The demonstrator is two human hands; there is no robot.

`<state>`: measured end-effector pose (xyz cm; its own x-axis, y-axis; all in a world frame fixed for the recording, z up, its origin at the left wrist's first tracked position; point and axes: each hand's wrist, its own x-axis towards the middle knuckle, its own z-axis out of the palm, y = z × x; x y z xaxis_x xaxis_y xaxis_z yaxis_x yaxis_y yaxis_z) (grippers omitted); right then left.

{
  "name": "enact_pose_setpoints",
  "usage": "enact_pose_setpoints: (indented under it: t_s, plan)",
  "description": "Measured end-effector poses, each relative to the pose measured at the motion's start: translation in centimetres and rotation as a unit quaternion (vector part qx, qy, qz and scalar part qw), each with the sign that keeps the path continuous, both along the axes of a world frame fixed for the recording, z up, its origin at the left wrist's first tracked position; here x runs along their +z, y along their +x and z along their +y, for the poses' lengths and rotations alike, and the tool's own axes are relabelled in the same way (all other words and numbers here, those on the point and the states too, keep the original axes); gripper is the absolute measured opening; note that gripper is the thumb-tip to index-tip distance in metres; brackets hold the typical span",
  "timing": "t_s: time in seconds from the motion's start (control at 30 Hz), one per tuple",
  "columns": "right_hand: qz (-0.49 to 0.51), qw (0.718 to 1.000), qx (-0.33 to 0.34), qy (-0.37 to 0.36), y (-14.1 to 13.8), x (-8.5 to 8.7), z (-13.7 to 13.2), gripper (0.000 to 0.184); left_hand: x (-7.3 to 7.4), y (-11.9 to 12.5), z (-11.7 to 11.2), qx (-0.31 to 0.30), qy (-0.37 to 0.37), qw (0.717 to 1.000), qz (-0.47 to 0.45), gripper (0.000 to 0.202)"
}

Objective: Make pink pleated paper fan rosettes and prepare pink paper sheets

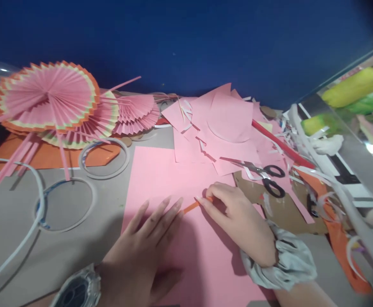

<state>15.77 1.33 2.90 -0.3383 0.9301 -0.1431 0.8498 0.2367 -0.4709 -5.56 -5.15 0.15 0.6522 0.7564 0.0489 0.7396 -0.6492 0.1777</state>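
A large pink paper sheet [151, 170] lies on the table under both hands. My left hand [148, 238] rests flat on it, fingers stretched out, a watch on the wrist. Between the hands runs a thin orange paper strip [191, 207], its left end by my left fingertips. My right hand [234, 213], with a grey scrunchie [281, 260] at the wrist, pinches the strip's right end between thumb and forefinger. Scissors [260, 172] with black handles lie partly spread on paper beyond my right hand.
Folded paper fans [48, 98] on pink strips stand at the back left. Rolls of tape [92, 200] lie left of the sheet. Pink paper scraps [228, 119] pile up at the back. Brown cardboard [250, 192], orange strips [343, 247] and a clear-walled bin edge are on the right.
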Motion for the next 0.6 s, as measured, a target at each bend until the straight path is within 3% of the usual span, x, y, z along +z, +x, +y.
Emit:
enact_pose_setpoints:
  t_s: [0.6]
  plan:
    - [-0.047, 0.998, 0.043, 0.021, 0.12, -0.38, 0.19, 0.022, -0.04, 0.32, 0.13, 0.008, -0.017, 0.999, -0.050, 0.071]
